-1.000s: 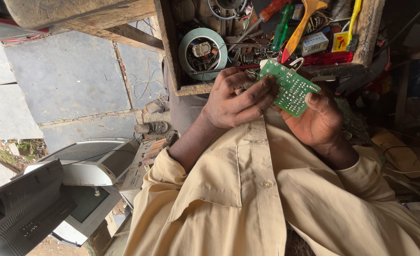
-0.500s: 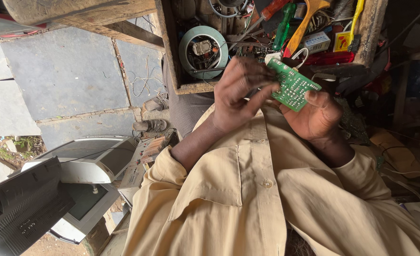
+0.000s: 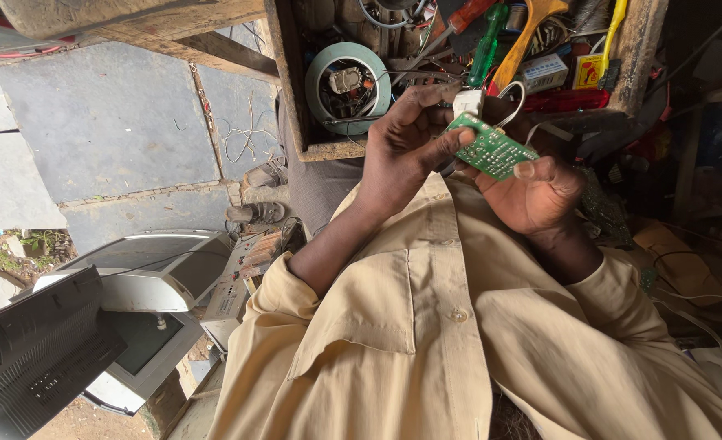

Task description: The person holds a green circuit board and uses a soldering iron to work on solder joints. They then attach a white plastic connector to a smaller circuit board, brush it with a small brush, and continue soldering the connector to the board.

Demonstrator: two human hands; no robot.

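Left hand [image 3: 406, 151] and right hand [image 3: 536, 191] both close their fingers on a small green circuit board [image 3: 491, 148], upper centre of frame; it looks under inspection, no tool yet applied

A repair workshop: a wooden tool crate [image 3: 296, 98] of screwdrivers [image 3: 485, 45], dismantled television casings [image 3: 125, 277].

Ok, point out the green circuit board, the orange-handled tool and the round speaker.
circuit board [image 3: 491, 148], head view, middle of green face.
orange-handled tool [image 3: 524, 37], head view, on handle.
speaker [image 3: 347, 86], head view, centre.
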